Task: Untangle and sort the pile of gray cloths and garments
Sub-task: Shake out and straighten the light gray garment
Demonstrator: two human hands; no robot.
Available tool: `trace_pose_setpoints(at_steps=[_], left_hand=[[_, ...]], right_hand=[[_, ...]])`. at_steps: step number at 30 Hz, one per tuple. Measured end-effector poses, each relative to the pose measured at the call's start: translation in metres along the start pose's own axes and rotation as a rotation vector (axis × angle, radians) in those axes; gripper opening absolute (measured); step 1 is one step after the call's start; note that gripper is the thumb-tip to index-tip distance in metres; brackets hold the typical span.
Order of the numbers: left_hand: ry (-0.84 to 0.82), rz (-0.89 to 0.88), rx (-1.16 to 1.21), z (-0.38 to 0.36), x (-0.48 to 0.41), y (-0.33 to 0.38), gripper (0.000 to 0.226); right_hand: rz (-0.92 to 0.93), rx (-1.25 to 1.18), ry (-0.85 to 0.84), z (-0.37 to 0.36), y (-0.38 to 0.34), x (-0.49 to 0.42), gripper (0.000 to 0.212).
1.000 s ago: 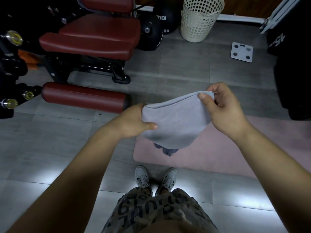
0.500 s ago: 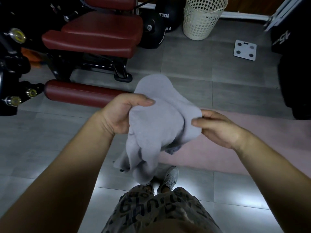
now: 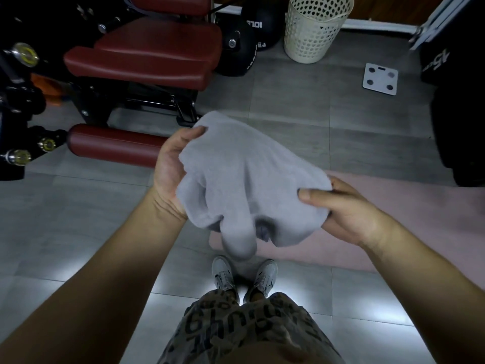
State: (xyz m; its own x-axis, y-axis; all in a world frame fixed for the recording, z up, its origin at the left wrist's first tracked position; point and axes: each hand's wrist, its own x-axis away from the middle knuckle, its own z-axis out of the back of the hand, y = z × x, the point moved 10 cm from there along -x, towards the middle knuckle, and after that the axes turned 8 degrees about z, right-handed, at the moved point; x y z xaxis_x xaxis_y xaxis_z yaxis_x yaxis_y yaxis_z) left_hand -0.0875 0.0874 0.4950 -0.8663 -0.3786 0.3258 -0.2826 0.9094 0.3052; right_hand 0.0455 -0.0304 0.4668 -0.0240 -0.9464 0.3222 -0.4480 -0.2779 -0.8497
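A soft, bunched gray fabric cloth (image 3: 249,179) hangs in the air above the pale pink floor mat (image 3: 409,206); the left hand (image 3: 170,169) curls round its upper edge, the right hand (image 3: 343,214) pinches its right side; untangling seems underway; next, I reckon, it needs spreading open for sorting

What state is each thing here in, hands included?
Soft gray cloth: bunched, held up by both hands.
Left hand: grips its top edge.
Right hand: pinches its right side.
White perforated plastic basket: upright on floor.
White square scale: flat on floor.
Pink floor mat: lying flat.
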Motion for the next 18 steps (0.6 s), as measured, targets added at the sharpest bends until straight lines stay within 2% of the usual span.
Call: trace_pose_setpoints(at_steps=[2,4,5,7,9,11,14,16,18], left_hand=[[-0.002,-0.072,0.083,0.003,-0.003,0.001,0.056],[0.066,-0.057,0.191,0.016,-0.009,-0.016,0.086],[0.156,-0.047,0.139,0.03,-0.012,-0.028,0.091],[0.327,0.087,0.033,0.051,-0.011,-0.058,0.094],[0.343,0.213,-0.039,0.055,-0.006,-0.077,0.099],[0.226,0.2,-0.117,0.045,0.001,-0.076,0.088],[0.063,0.145,-0.133,0.038,0.002,-0.07,0.054],[0.0,0.148,0.01,0.028,0.001,-0.069,0.057],[0.052,0.122,0.081,0.028,-0.001,-0.075,0.07]], right_hand=[[0.068,-0.159,0.079,0.0,-0.016,-0.001,0.04],[0.104,-0.232,0.066,-0.01,-0.031,-0.003,0.042],[0.11,-0.233,0.066,-0.013,-0.036,-0.005,0.044],[0.097,-0.188,0.125,-0.01,-0.039,-0.009,0.045],[0.089,-0.136,0.235,0.003,-0.038,-0.008,0.041],[0.081,-0.105,0.317,0.016,-0.041,-0.005,0.03],[0.063,-0.041,0.348,0.028,-0.046,-0.001,0.029],[0.053,-0.024,0.321,0.025,-0.048,-0.001,0.031],[0.051,0.041,0.329,0.028,-0.046,-0.002,0.032]])
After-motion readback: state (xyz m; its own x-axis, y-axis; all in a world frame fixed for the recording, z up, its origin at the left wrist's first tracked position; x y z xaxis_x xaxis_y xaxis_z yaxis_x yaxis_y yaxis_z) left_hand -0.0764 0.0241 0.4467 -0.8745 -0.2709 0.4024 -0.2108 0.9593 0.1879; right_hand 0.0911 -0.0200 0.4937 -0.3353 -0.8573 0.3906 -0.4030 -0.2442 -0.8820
